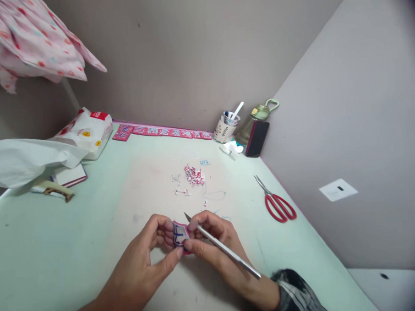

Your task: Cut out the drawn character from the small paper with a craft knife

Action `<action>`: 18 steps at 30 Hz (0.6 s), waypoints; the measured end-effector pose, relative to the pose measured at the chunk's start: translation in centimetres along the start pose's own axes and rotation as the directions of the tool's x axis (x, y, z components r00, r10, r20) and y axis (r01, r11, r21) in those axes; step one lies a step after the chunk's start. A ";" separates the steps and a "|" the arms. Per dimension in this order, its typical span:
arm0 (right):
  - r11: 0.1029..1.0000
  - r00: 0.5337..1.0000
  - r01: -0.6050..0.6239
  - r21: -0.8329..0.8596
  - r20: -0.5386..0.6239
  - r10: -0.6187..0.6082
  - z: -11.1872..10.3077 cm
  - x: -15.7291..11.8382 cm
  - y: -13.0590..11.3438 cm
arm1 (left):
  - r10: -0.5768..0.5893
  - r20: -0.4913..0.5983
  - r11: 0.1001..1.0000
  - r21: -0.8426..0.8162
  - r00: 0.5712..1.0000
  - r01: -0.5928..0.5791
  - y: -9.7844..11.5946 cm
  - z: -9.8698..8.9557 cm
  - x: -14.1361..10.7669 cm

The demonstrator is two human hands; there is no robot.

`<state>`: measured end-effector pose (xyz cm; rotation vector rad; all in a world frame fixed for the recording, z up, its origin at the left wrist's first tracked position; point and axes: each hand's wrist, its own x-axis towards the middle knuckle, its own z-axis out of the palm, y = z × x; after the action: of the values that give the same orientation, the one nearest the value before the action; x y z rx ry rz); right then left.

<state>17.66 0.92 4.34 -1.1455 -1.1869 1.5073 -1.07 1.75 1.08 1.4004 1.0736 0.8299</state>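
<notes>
Between both hands, a small pink-edged piece (180, 233) with dark blue lines on its pale face is held up over the table. My left hand (148, 250) grips its left side with thumb and fingers. My right hand (214, 244) pinches its right edge, and a silver craft knife (228, 253) also rests in that hand. The knife's blade points away toward the upper left, its handle slanting down over the hand. A pile of red and white shavings (194, 175) lies on the pale mat (143, 190) beyond the hands.
Red-handled scissors (280, 208) lie at right. Along the back edge runs a row of pink character tiles (172, 132). A pen cup (226, 127), a green bottle (249, 126) and a phone (257, 138) stand at back right. A tissue pack (89, 131) and a cutter (52, 189) sit at left.
</notes>
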 end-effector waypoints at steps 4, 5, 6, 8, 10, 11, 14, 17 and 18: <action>1.000 1.000 0.011 -0.017 0.016 -0.011 -0.1 -0.2 -0.1 | -0.065 0.071 0.995 -0.065 0.995 0.070 0.7 -0.4 0.0; 1.000 1.000 0.009 -0.015 0.017 -0.009 -0.1 -0.3 -0.1 | -0.080 0.083 0.993 -0.079 0.993 0.087 0.8 -0.5 0.1; 1.000 1.000 0.005 -0.009 0.018 -0.004 -0.1 -0.3 -0.1 | -0.092 0.092 0.990 -0.094 0.991 0.101 0.9 -0.5 0.1; 1.000 1.000 -0.008 0.011 0.019 0.008 0.0 -0.3 -0.2 | -0.104 0.111 0.986 -0.116 0.988 0.117 1.0 -0.6 0.2; 0.999 1.000 -0.022 0.025 0.015 0.021 0.0 -0.3 -0.2 | -0.101 0.119 0.985 -0.127 0.988 0.116 0.7 -0.7 0.2; 0.999 1.000 -0.025 0.030 0.012 0.025 0.0 -0.3 -0.2 | -0.099 0.118 0.985 -0.130 0.988 0.114 0.6 -0.8 0.2; 0.999 1.000 -0.024 0.023 -0.001 0.024 0.0 -0.4 -0.2 | -0.099 0.099 0.985 -0.129 0.990 0.111 0.3 -0.8 0.3; 0.999 0.999 0.008 -0.042 -0.031 -0.009 0.0 -0.5 -0.1 | -0.088 0.079 0.992 -0.088 0.993 0.095 0.6 -0.7 0.3; 0.998 0.999 0.020 -0.065 -0.045 -0.023 0.0 -0.5 -0.1 | -0.070 0.073 0.995 -0.067 0.995 0.075 0.7 -0.7 0.3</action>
<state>17.72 0.45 4.47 -1.1996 -1.2208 1.4285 -1.51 2.27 1.87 1.3156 1.0266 0.7530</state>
